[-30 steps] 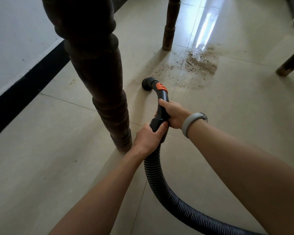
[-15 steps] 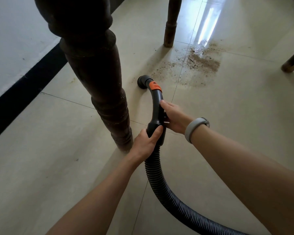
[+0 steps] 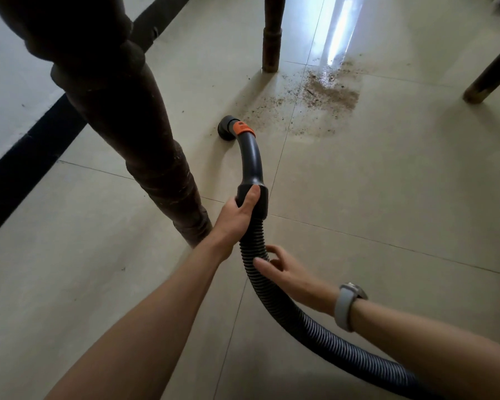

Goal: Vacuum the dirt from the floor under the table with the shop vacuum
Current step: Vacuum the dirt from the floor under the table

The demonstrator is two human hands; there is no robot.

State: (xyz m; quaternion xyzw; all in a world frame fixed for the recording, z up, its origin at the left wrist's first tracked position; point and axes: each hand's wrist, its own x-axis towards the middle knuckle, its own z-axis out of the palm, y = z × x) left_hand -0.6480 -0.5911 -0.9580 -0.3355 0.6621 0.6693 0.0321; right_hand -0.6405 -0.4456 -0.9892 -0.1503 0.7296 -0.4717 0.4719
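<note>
From my remote seat I saw the dirt (image 3: 329, 92) lying as a brown patch on the pale floor tiles (image 3: 387, 183), thickest beside a bright streak of reflected light (image 3: 339, 30) and thinning into scattered specks toward the near left. The vacuum's nozzle (image 3: 227, 130), a black round mouth behind an orange collar (image 3: 242, 129), sat low at the floor just short of those outer specks, well apart from the thick of the patch; I could not tell whether it touched the tile. From the collar a curved dark wand (image 3: 251, 160) ran back to a black cuff (image 3: 261, 202), and there the left hand (image 3: 234, 219) gripped it, thumb laid up along the cuff and fingers wrapped round behind. Below the cuff the ribbed hose (image 3: 272, 287) swept down and off to the lower right. The right hand (image 3: 289, 274) lay against the hose farther back, fingers spread and only loosely bent, touching the ribs without closing round them; a grey watch band (image 3: 344, 307) circled that wrist. A thick turned leg of the counter (image 3: 145, 134) stood close on the left, its foot just beside the left wrist. A second leg (image 3: 272, 39) stood beyond the nozzle near the dirt, and a third (image 3: 488, 76) slanted in at the far right. A black skirting strip (image 3: 26, 157) ran along the wall on the left.
</note>
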